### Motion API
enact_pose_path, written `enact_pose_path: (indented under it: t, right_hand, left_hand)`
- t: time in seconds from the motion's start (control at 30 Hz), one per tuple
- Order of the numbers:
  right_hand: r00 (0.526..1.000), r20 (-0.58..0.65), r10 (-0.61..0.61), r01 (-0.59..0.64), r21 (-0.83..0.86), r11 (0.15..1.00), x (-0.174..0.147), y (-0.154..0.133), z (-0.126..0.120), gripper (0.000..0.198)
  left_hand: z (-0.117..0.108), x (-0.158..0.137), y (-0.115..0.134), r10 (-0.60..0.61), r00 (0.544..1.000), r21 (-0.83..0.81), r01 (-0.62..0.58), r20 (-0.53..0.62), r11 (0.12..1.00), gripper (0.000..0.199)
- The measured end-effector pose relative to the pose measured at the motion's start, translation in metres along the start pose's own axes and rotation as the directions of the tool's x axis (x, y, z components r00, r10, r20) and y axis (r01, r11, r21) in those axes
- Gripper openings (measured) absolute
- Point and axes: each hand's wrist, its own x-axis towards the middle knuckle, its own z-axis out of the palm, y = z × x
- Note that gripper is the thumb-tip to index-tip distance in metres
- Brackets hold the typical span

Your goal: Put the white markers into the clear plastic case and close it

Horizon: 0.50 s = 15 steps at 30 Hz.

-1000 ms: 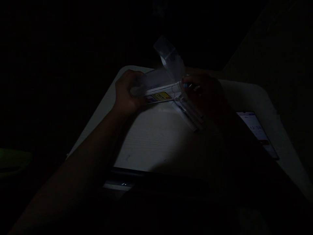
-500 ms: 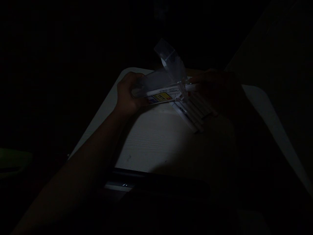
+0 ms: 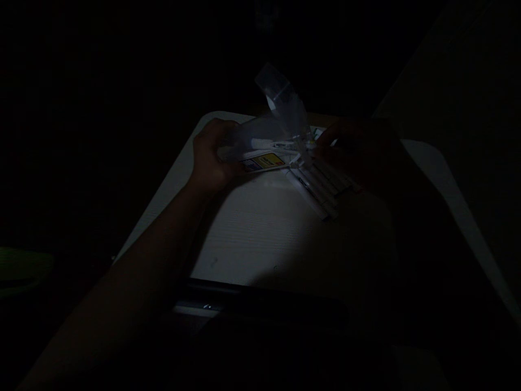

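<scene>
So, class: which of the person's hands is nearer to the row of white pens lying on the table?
The right hand: it rests over the white pens. The left hand grips the clear plastic case off to their left.

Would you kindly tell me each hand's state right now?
Left hand: closed on the clear plastic pen case.
Right hand: too dark to tell.

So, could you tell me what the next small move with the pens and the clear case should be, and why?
Probably slide the pen at the right hand into the open mouth of the clear case. The left hand grips the case's far end, its flap stands up, and several white pens lie loose on the table just outside it. The dim light hides the exact grip.
</scene>
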Motion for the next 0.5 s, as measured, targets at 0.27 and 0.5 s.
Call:
enact_pose_path:
  t: [0.27,0.5]
  right_hand:
    - [0.998,0.051,0.04,-0.036,-0.077,0.996,-0.0011,0.0059,-0.0057,0.023]
    - [0.986,0.156,-0.064,0.07,-0.03,0.997,-0.0068,0.0078,0.0001,0.059]
  left_hand:
    - [0.0021,-0.0019,0.0068,0.026,0.999,0.003,-0.026,-0.029,1.0,0.089]
    - [0.0001,-0.0021,0.008,0.082,0.996,0.05,-0.081,-0.02,0.995,0.091]
